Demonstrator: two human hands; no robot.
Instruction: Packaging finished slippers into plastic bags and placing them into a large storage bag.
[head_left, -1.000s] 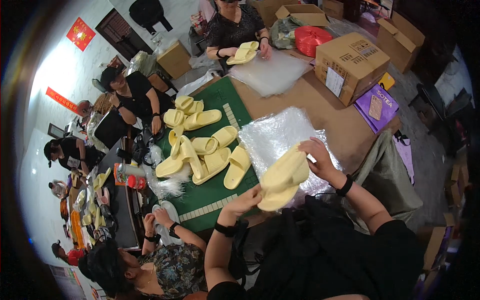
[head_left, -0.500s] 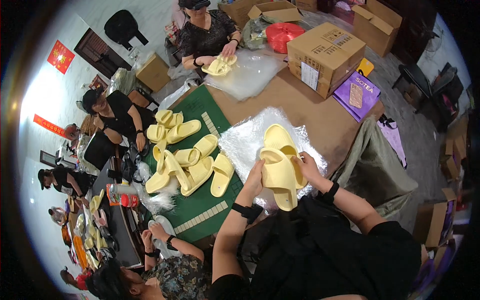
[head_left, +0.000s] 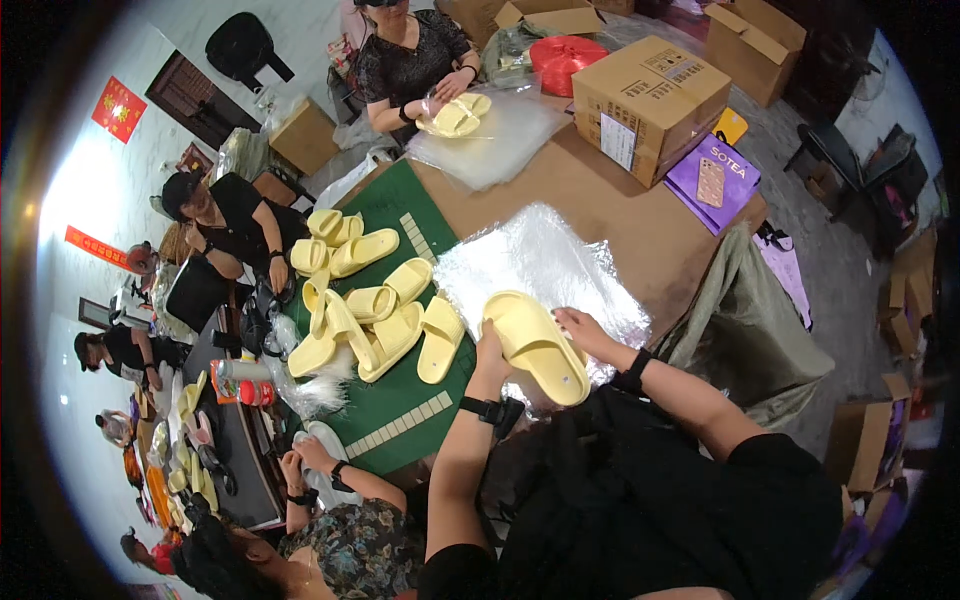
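A pale yellow slide slipper [head_left: 545, 352] is held up in front of me, over a stack of clear plastic bags [head_left: 545, 255]. My left hand [head_left: 491, 356] is closed on its left edge. At its right side my right hand [head_left: 592, 338] is bent in with the fingers curled against the edge. Whether a second slipper lies behind this one is hidden. Several matching yellow slippers [head_left: 365, 310] lie in a loose heap on the green mat [head_left: 400, 440] to the left, the nearest a single slipper [head_left: 441, 340] beside the bags.
A taped cardboard box [head_left: 650, 110] and a purple bag [head_left: 712, 180] occupy the far right of the brown table [head_left: 610, 205]. Across it, a co-worker's hands [head_left: 450, 90] handle yellow slippers over plastic bags. Another co-worker's hands [head_left: 305, 465] are at the near left.
The two slippers I held have come together and turned, so one now shows, lower and tilted to the right. My left hand has shifted left. The co-worker opposite has moved their slippers right.
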